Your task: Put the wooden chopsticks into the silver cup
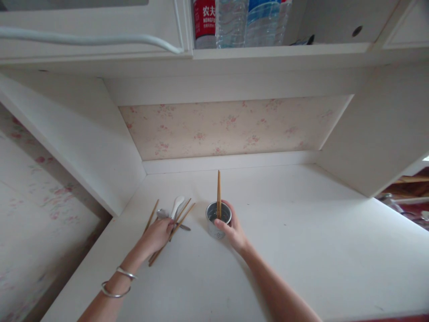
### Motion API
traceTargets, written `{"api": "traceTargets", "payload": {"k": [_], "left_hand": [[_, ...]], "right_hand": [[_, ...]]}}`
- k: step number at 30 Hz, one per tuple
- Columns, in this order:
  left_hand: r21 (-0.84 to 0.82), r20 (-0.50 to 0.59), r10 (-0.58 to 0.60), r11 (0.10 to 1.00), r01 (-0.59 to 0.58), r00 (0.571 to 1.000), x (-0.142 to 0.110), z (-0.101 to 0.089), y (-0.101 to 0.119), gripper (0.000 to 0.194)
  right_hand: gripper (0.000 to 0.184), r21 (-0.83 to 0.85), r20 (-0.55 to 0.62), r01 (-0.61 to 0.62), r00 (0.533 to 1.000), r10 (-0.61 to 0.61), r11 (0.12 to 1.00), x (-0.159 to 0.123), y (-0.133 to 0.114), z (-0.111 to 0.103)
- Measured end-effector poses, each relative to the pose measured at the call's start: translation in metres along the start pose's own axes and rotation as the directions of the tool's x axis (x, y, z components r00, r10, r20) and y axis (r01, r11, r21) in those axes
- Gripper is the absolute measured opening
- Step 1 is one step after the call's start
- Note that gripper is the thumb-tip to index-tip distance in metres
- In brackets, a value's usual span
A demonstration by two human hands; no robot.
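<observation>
A small metal utensil holder (217,214) stands on the white desk (301,237) with two wooden chopsticks (219,192) upright in it. My right hand (233,228) is wrapped round the holder's right side. To its left lie several loose chopsticks (181,219), a white spoon (177,205) and a metal spoon (162,213). My left hand (157,235), with two silver bangles on the wrist, rests on that pile, fingers curled over the chopsticks.
The desk sits in a white alcove with a floral back panel (231,129) and side walls close on both sides. A shelf above holds water bottles (248,22). A white cable (87,39) runs along the top left.
</observation>
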State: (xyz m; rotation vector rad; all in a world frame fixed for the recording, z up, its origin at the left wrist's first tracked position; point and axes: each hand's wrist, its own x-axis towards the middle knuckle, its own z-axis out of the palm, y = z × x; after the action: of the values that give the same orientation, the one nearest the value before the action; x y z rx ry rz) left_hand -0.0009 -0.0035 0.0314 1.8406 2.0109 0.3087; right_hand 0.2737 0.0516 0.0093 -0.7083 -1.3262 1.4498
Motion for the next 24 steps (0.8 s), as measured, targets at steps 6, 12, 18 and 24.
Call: {"api": "traceTargets", "payload": {"k": [6, 12, 18, 24], "left_hand": [[-0.173, -0.099, 0.027, 0.984, -0.044, 0.995, -0.004, -0.035, 0.029, 0.035], [-0.524, -0.367, 0.01, 0.824, -0.215, 0.93, 0.0, -0.071, 0.086, 0.042], [-0.544, -0.506, 0.084, 0.742, -0.393, 0.858, 0.022, -0.064, 0.133, 0.035], [-0.552, -0.448, 0.085, 0.756, -0.351, 0.89, 0.046, -0.026, 0.142, 0.028]], "right_hand": [[0.067, -0.013, 0.005, 0.005, 1.0, -0.004, 1.0, 0.0, 0.002, -0.002], [0.067, -0.01, 0.002, 0.006, 1.0, -0.006, 1.0, 0.0, 0.004, -0.002], [0.067, -0.017, 0.017, 0.026, 1.0, -0.026, 1.0, 0.001, 0.001, -0.001], [0.066, -0.016, 0.017, 0.035, 0.999, -0.035, 0.999, 0.002, 0.002, -0.004]]}}
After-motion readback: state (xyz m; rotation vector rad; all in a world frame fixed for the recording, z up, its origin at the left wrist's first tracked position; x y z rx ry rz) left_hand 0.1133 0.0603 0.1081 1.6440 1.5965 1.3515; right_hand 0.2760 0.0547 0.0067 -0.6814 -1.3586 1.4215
